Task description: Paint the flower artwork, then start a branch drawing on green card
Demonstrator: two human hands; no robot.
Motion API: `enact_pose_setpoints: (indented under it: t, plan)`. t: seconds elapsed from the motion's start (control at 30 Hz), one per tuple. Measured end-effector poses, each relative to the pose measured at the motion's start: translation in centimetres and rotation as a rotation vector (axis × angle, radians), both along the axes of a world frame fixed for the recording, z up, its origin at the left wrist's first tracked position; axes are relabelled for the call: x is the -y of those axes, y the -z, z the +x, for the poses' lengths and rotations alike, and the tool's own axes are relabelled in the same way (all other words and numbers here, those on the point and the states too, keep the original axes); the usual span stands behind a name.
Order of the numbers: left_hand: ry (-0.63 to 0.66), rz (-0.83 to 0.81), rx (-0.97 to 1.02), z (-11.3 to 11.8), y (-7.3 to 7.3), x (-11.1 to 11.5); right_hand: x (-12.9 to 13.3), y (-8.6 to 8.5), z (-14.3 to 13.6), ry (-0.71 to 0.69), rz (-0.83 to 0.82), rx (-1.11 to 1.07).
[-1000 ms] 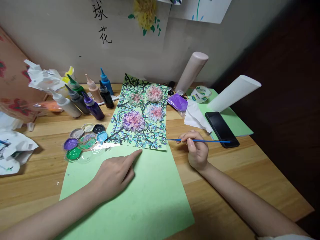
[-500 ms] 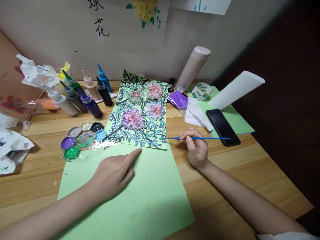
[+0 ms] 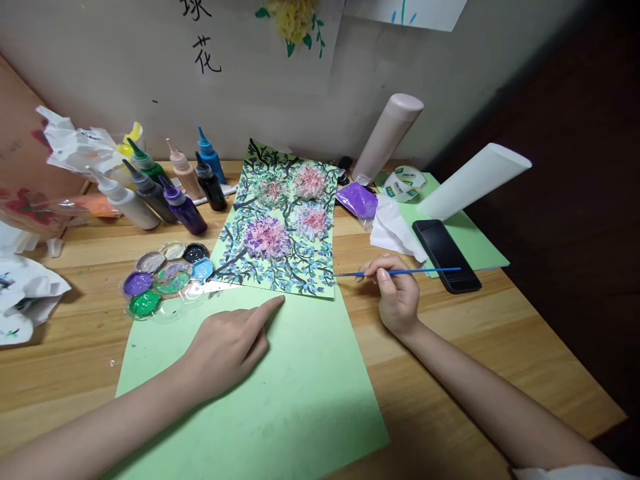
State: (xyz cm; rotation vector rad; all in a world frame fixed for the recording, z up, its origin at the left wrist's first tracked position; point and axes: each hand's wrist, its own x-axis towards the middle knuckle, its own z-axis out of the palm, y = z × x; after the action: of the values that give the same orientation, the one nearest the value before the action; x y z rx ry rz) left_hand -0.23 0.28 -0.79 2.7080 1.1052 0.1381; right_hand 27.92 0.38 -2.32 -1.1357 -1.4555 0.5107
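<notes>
A painted green sheet (image 3: pixel 235 257) with black branches, small blue and purple leaves and several fluffy pink flowers lies in the middle. My left hand (image 3: pixel 233 343) rests on a larger green sheet (image 3: pixel 310 387), its index finger stretched to the painting's lower edge and the other fingers curled under; it holds nothing. To the right of the painting, my right hand (image 3: pixel 397 293) grips a thin blue paintbrush (image 3: pixel 415 271) between thumb and fingers. The brush tip points left, at the painting's lower right edge. A flower-shaped palette (image 3: pixel 173 277) with several paints sits left of the painting.
Several paint bottles (image 3: pixel 185 210) stand at the back left, near crumpled tissues (image 3: pixel 83 143). At the right are a black phone (image 3: pixel 445 253), a white tube (image 3: pixel 475 180), a pinkish tube (image 3: pixel 387 137), a tape roll (image 3: pixel 404 183), a purple packet (image 3: pixel 357 200) and a tissue (image 3: pixel 395 230).
My right hand has shifted very slightly right, and the brush's back end has risen a little. My left hand keeps its place at the painting's edge. The view has moved slightly.
</notes>
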Motion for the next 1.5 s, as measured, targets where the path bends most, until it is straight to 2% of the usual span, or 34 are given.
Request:
enact_pose_setpoints:
  t: [0.13, 0.4, 0.6, 0.83, 1.03, 1.23, 1.37, 1.43, 1.5]
  plan:
    - [0.001, 0.0, 0.004, 0.0, 0.0, 0.1, -0.1, 0.0, -0.1, 0.022, 0.02, -0.04]
    - [0.0, 0.004, 0.011, 0.0, 0.1, 0.1, -0.2, 0.3, 0.1, 0.02, -0.064, 0.009]
    - [0.003, 0.005, 0.01, 0.0, 0.1, 0.1, -0.1, 0.2, 0.0, 0.04, 0.0, -0.003]
    - [0.001, 0.008, 0.005, 0.0, 0.0, 0.1, -0.3, 0.2, 0.1, 0.051, -0.071, 0.009]
    - [0.001, 0.001, 0.006, 0.1, 0.0, 0.1, -0.2, 0.2, 0.0, 0.067, -0.012, -0.051]
    - [-0.005, -0.04, -0.011, 0.2, -0.3, 0.1, -0.3, 0.0, 0.1, 0.093, -0.038, -0.041]
    - [-0.007, -0.073, -0.001, 0.2, -0.4, 0.2, -0.4, -0.7, -0.5, 0.109, 0.051, -0.153]
    - [-0.002, -0.077, 0.009, 0.3, -0.5, 0.3, -0.5, -1.4, -1.5, 0.065, 0.048, -0.167]
    - [0.007, -0.078, 0.018, 0.3, -0.6, 0.4, -0.8, -2.4, -3.2, -0.005, 0.003, -0.09]
